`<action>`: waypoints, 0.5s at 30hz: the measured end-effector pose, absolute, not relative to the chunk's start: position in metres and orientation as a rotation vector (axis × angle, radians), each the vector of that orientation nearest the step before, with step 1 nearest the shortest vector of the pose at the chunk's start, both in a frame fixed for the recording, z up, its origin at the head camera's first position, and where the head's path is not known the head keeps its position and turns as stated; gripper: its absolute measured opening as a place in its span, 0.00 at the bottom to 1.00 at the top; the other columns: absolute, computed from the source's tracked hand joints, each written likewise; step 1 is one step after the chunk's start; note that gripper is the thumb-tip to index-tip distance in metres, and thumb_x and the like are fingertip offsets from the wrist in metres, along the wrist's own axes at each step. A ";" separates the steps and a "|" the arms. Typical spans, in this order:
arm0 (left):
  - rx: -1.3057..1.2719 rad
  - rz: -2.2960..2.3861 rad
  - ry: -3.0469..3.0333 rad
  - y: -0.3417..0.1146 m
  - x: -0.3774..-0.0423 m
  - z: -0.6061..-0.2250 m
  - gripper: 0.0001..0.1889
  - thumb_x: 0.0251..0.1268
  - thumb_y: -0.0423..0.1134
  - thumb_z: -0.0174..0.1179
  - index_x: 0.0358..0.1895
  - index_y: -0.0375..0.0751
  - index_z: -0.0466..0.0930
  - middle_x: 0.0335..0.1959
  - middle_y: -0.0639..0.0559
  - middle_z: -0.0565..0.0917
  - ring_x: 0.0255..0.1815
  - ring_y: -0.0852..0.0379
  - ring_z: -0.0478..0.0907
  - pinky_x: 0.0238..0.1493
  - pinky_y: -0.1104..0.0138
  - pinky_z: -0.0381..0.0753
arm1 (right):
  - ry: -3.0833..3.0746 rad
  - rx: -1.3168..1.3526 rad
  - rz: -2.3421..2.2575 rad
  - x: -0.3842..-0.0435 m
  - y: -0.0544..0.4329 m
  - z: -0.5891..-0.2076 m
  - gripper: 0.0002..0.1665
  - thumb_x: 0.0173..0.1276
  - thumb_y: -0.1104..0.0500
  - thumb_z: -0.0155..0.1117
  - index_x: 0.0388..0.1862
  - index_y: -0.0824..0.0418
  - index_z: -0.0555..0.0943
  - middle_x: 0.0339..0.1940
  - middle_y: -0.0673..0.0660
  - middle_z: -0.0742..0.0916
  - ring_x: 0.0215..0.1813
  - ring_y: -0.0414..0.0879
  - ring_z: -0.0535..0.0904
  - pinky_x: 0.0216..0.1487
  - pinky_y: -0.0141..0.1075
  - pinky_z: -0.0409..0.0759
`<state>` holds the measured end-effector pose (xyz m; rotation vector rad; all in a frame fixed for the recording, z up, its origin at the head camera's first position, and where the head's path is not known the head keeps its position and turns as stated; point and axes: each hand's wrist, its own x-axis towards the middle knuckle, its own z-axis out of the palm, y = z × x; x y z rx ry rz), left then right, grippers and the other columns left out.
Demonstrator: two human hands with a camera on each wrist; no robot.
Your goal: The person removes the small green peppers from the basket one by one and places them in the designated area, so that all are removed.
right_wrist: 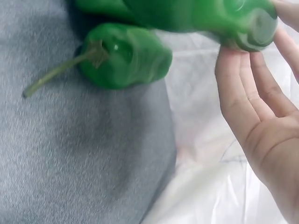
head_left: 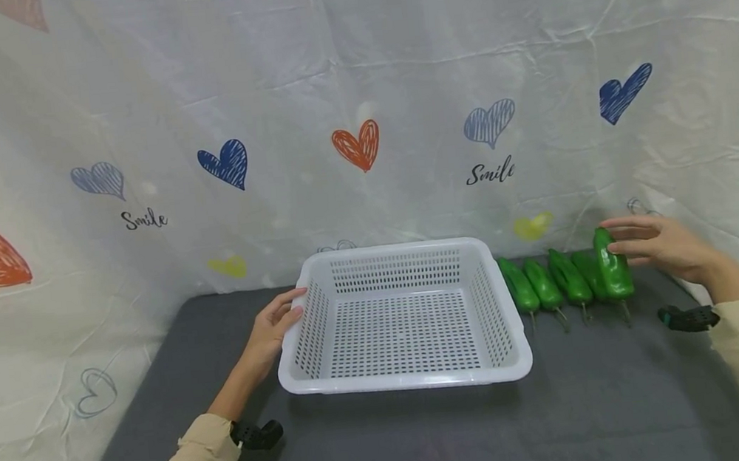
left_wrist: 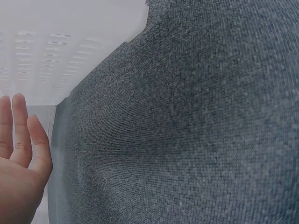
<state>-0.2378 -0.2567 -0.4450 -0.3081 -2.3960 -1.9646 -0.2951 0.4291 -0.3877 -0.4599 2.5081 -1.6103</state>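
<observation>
My left hand [head_left: 275, 328] is at the left side of a white plastic basket [head_left: 405, 381], thumb and fingertips on its rim. In the left wrist view, several fingers [left_wrist: 19, 126] reach up against the basket's slotted outer wall [left_wrist: 51, 51]. At the far right, my right hand [head_left: 668, 246] pinches a green pepper [head_left: 614, 274] near its stemless end, with that end raised and the stem toward me. Under it in the right wrist view lies another green pepper [right_wrist: 124, 56], its stem pointing left.
Several more green peppers [head_left: 542, 284] lie in a row between the basket and my right hand, stems toward me. They rest on a dark grey cloth-covered table [head_left: 430, 447]. A white curtain [head_left: 367, 208] printed with hearts hangs behind the table's back edge.
</observation>
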 end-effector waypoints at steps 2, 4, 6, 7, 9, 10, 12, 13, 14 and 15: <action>-0.307 -1.973 -2.392 -0.256 -0.237 -0.444 0.25 0.80 0.42 0.57 0.74 0.44 0.68 0.61 0.34 0.75 0.47 0.48 0.81 0.41 0.61 0.83 | 2.492 -0.447 -1.619 -0.295 0.433 -0.389 0.30 0.77 0.68 0.60 0.75 0.62 0.69 0.58 0.36 0.82 0.54 0.34 0.80 0.46 0.36 0.82; -0.305 -1.978 -2.393 -0.256 -0.237 -0.444 0.25 0.80 0.43 0.56 0.75 0.44 0.68 0.62 0.35 0.75 0.47 0.48 0.81 0.41 0.61 0.83 | 2.497 -0.412 -1.614 -0.295 0.437 -0.389 0.30 0.77 0.67 0.60 0.76 0.62 0.69 0.57 0.36 0.82 0.54 0.33 0.80 0.45 0.35 0.82; -0.307 -1.979 -2.398 -0.255 -0.237 -0.444 0.25 0.80 0.43 0.56 0.75 0.44 0.67 0.63 0.35 0.74 0.47 0.48 0.81 0.41 0.61 0.83 | 2.510 -0.380 -1.603 -0.294 0.441 -0.390 0.30 0.77 0.66 0.61 0.76 0.61 0.69 0.56 0.34 0.82 0.53 0.31 0.79 0.45 0.35 0.81; -0.306 -1.977 -2.401 -0.255 -0.237 -0.443 0.25 0.80 0.43 0.55 0.75 0.44 0.67 0.63 0.35 0.74 0.47 0.47 0.81 0.41 0.61 0.83 | 2.518 -0.363 -1.600 -0.294 0.442 -0.391 0.30 0.77 0.65 0.61 0.76 0.62 0.70 0.55 0.34 0.82 0.53 0.31 0.79 0.44 0.34 0.81; -0.301 -1.975 -2.404 -0.255 -0.237 -0.443 0.25 0.80 0.44 0.55 0.75 0.44 0.67 0.63 0.35 0.74 0.47 0.47 0.81 0.40 0.61 0.83 | 2.535 -0.339 -1.592 -0.295 0.444 -0.392 0.30 0.76 0.64 0.63 0.75 0.62 0.70 0.54 0.34 0.82 0.52 0.30 0.79 0.44 0.34 0.81; -0.301 -1.976 -2.403 -0.255 -0.237 -0.443 0.25 0.80 0.44 0.55 0.75 0.44 0.67 0.63 0.35 0.74 0.47 0.47 0.81 0.40 0.60 0.83 | 2.536 -0.334 -1.594 -0.295 0.445 -0.394 0.30 0.76 0.64 0.63 0.75 0.64 0.70 0.54 0.34 0.82 0.52 0.31 0.80 0.44 0.34 0.81; -0.300 -1.978 -2.402 -0.255 -0.237 -0.442 0.25 0.80 0.44 0.55 0.75 0.44 0.67 0.63 0.35 0.74 0.47 0.47 0.81 0.40 0.60 0.84 | 2.542 -0.318 -1.603 -0.296 0.446 -0.397 0.30 0.76 0.64 0.63 0.74 0.65 0.70 0.53 0.34 0.83 0.51 0.31 0.80 0.44 0.34 0.82; -0.300 -1.980 -2.402 -0.255 -0.237 -0.442 0.26 0.80 0.44 0.55 0.75 0.44 0.67 0.63 0.35 0.74 0.47 0.47 0.81 0.40 0.61 0.84 | 2.542 -0.309 -1.611 -0.297 0.447 -0.399 0.29 0.76 0.64 0.63 0.74 0.66 0.70 0.53 0.34 0.83 0.51 0.32 0.81 0.44 0.34 0.82; -0.298 -1.980 -2.403 -0.255 -0.237 -0.443 0.26 0.80 0.44 0.56 0.75 0.44 0.67 0.63 0.35 0.74 0.47 0.47 0.81 0.40 0.61 0.83 | 2.539 -0.298 -1.619 -0.297 0.448 -0.401 0.29 0.76 0.64 0.63 0.74 0.66 0.71 0.53 0.34 0.83 0.50 0.33 0.81 0.44 0.34 0.82; -0.297 -1.980 -2.403 -0.255 -0.237 -0.443 0.26 0.80 0.44 0.56 0.75 0.44 0.67 0.63 0.35 0.74 0.47 0.47 0.81 0.40 0.61 0.83 | 2.540 -0.287 -1.625 -0.298 0.449 -0.403 0.28 0.76 0.64 0.62 0.73 0.66 0.71 0.52 0.34 0.83 0.50 0.33 0.82 0.44 0.34 0.82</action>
